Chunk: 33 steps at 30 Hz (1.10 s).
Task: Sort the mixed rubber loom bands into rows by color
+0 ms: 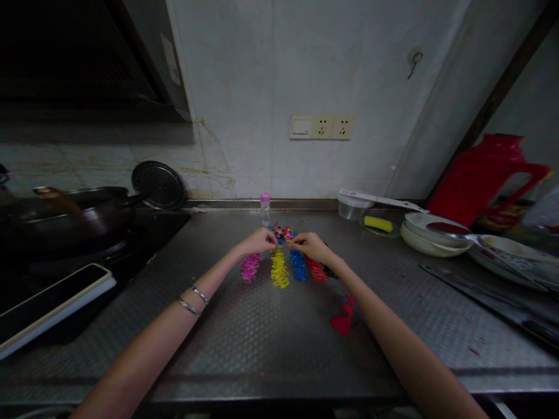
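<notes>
Small elastic bands lie sorted by colour in rows on the metal counter: a pink row (249, 268), a yellow row (279, 269), a blue row (299, 266), a red row (317, 270) and a black one (328, 271), partly behind my right wrist. Beyond them is a mixed heap of bands (285, 233). My left hand (261, 240) is pinched at the far end of the yellow row. At the heap's near right edge, my right hand (311, 245) also pinches. What sits between the fingertips of either hand is too small to tell.
Behind the heap stands a clear tube with a pink cap (265, 208). A red heart-shaped piece (343, 320) lies near my right forearm. To the left are a phone-like slab (56, 302) and a wok (74, 215); rightward, a plastic tub (350, 206), bowls (430, 244) and a knife (480, 299).
</notes>
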{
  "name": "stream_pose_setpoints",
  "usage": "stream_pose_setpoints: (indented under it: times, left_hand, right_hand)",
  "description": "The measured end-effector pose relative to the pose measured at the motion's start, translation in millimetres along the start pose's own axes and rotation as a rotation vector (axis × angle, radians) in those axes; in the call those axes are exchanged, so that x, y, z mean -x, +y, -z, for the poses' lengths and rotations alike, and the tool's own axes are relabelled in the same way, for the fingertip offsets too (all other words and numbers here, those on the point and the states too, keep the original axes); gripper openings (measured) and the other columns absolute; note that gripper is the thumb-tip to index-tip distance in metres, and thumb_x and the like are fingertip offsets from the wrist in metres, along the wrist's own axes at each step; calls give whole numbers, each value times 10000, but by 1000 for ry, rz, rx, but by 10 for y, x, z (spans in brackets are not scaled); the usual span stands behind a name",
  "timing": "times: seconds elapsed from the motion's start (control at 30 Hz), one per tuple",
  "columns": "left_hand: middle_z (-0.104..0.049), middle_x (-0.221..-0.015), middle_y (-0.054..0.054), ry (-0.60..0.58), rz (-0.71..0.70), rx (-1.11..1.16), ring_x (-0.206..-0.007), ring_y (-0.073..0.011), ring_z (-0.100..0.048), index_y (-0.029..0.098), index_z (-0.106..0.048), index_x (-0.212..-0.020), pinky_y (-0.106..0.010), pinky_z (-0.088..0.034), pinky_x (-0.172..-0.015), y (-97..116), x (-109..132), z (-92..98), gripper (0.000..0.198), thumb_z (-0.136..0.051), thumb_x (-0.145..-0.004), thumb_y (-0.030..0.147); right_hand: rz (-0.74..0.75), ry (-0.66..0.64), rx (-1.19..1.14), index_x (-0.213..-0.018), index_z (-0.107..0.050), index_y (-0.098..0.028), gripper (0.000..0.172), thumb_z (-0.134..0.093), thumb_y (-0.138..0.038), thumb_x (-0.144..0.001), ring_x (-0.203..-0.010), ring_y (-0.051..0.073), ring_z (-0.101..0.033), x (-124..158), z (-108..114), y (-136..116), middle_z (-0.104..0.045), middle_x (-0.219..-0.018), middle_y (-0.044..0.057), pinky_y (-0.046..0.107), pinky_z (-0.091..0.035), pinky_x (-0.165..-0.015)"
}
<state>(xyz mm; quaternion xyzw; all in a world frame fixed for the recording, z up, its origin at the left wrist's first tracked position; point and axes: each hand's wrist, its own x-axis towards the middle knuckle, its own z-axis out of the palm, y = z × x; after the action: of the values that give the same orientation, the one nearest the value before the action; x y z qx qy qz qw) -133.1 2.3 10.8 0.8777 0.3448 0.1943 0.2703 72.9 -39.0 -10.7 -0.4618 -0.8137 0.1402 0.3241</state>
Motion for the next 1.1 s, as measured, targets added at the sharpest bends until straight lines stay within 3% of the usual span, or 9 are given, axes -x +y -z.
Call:
stream_pose_setpoints:
  times: [0.2, 0.33, 0.47, 0.73, 0.97, 1.1]
  left_hand:
    - [-657, -666, -24, -76, 16, -8, -604, -113, -522, 88, -703, -744, -193, -382, -578, -9, 20, -77, 215, -541, -627, 167]
    - [-659, -667, -18, -53, 4, 40, -593, -110, -517, 95, -709, -762, -195, -380, -572, -48, 25, -38, 232, -534, -658, 206]
    - [-652, -646, -24, 66, 66, 81, -575, -103, -499, 93, -714, -759, -194, -364, -545, -202, 12, 58, 240, -550, -666, 243]
    - [-555, -492, 8, 379, 294, 158, -477, -78, -406, 83, -682, -665, -199, -287, -471, -704, 83, 166, 282, -577, -669, 345]
    - [-546, -522, 12, 492, 389, 274, -425, -56, -336, 92, -683, -788, -200, -245, -435, -830, 155, 139, 356, -556, -685, 407]
    - [-514, -493, 17, 551, 393, 315, -431, -60, -336, 89, -682, -742, -197, -229, -432, -824, 173, 104, 353, -578, -652, 414]
  right_hand:
    - [2, -18, 26, -751, -683, -132, 278, -515, -351, -779, -605, 116, -512, 5, -13, -15, -627, -655, -7, 198, -363, -573]
    - [25, -22, 83, -762, -684, -141, 240, -525, -320, -781, -602, 112, -520, 24, -34, -102, -640, -674, 5, 197, -361, -577]
    - [45, -87, 101, -815, -688, -158, 204, -527, -280, -786, -626, 117, -551, 32, -66, -205, -667, -729, 28, 202, -381, -594]
    - [72, -236, 28, -861, -694, -169, 196, -551, -264, -768, -719, 136, -600, 25, -121, -311, -686, -810, 47, 226, -430, -676]
    - [23, -167, -26, -845, -695, -167, 190, -581, -279, -742, -697, 132, -596, 24, -73, -265, -688, -791, 33, 226, -434, -660]
    - [2, -116, -36, -838, -697, -174, 191, -578, -286, -739, -683, 126, -586, 2, -13, -157, -689, -789, 20, 220, -427, -651]
